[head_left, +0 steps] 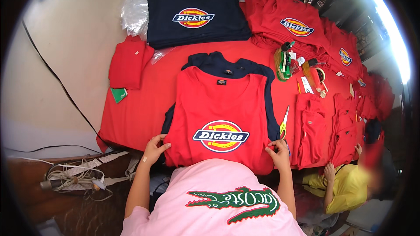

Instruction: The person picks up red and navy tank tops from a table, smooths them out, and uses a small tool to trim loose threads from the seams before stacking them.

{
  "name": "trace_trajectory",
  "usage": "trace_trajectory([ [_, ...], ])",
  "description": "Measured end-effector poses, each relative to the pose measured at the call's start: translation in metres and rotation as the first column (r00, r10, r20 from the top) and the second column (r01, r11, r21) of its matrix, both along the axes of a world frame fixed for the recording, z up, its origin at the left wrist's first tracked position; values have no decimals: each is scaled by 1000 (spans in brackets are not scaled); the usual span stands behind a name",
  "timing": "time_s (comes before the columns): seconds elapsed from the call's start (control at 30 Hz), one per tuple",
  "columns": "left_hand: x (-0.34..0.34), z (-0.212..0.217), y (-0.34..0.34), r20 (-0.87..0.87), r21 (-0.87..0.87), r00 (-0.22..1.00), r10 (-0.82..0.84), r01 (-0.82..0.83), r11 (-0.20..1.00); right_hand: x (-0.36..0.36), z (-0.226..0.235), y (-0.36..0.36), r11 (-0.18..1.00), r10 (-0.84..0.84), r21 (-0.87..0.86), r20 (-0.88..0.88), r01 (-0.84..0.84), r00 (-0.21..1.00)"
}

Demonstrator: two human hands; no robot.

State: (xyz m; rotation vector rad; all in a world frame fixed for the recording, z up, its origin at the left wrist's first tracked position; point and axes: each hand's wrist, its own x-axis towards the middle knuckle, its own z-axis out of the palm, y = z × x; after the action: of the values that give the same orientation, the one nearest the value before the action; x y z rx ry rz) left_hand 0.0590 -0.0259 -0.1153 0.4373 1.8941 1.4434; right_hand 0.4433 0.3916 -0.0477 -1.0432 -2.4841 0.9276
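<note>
A red sleeveless shirt (218,105) with a printed chest logo lies spread in front of me, its lower part hanging over the table's near edge. My left hand (156,148) pinches its left side edge between thumb and fingers. Opposite, my right hand (278,152) grips the right side edge. Beneath the red shirt lies a dark navy shirt (249,67), showing at the top and along both sides. Yellow-handled scissors (283,126) rest just beyond my right hand, blades pointing away.
Navy shirts (197,30) and red shirts (284,13) are stacked at the back. A folded red garment (127,63) sits left. A green tape dispenser (283,65) stands right of the shirts. At far right, a person in yellow (345,188) handles red garments (343,126). Cables (78,177) lie lower left.
</note>
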Motion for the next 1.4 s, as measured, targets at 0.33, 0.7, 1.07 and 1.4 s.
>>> trace_trajectory([
  [0.33, -41, 45, -15, 12, -188, 987, -159, 158, 969, 17, 12, 35, 977, -102, -145, 325, 156, 940],
  [0.7, -31, 51, -27, 327, -151, 945, 23, 28, 988, 57, -20, 32, 739, -321, -633, -31, 230, 946],
  [1.07, -142, 199, 45, -371, -310, 853, -368, 260, 915, -7, 122, 136, 956, -29, -295, -119, -7, 992],
  [1.4, -277, 221, 180, -577, 32, 811, 101, -101, 994, -156, 158, 259, 966, -194, -223, -303, 129, 933],
])
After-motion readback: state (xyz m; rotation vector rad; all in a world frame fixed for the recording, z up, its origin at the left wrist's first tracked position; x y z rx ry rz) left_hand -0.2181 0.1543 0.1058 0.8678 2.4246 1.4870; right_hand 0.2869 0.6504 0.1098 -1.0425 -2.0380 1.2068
